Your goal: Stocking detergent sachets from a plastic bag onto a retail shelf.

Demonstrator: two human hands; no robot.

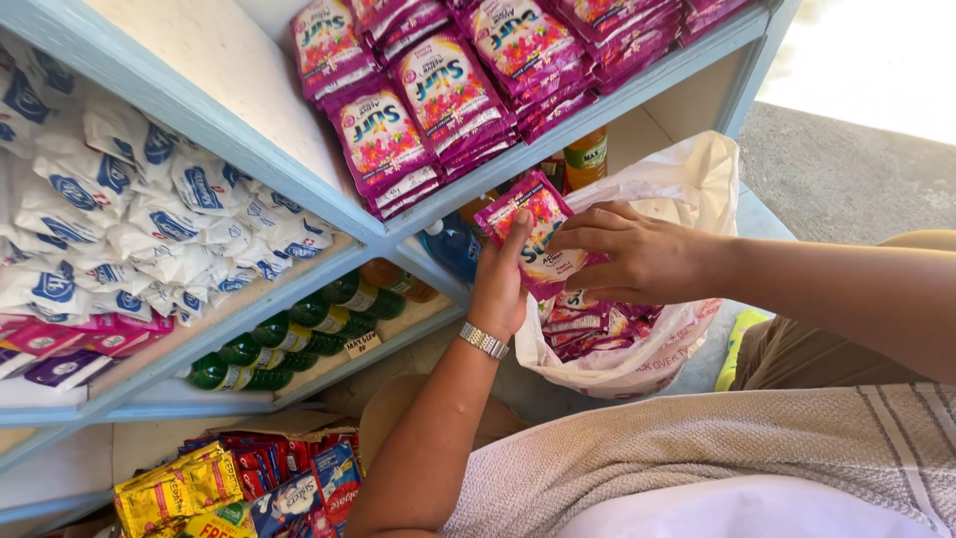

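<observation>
**Squaring a stack of pink sachets at the shelf**

Head view: your left hand [498,284] and right hand [637,257] are both closed around a small stack of pink detergent sachets [538,231], held just above the white plastic bag [687,184] and near the pale blue shelf [597,105]. Keep the edges flush between your palms, so that no sachet slips out.

The bag, on your right, holds more pink sachets [588,324] low inside. The shelf's far compartment holds overlapping rows of matching sachets [438,100]; left, white sachets [129,199]; below, green bottles [289,344].
</observation>
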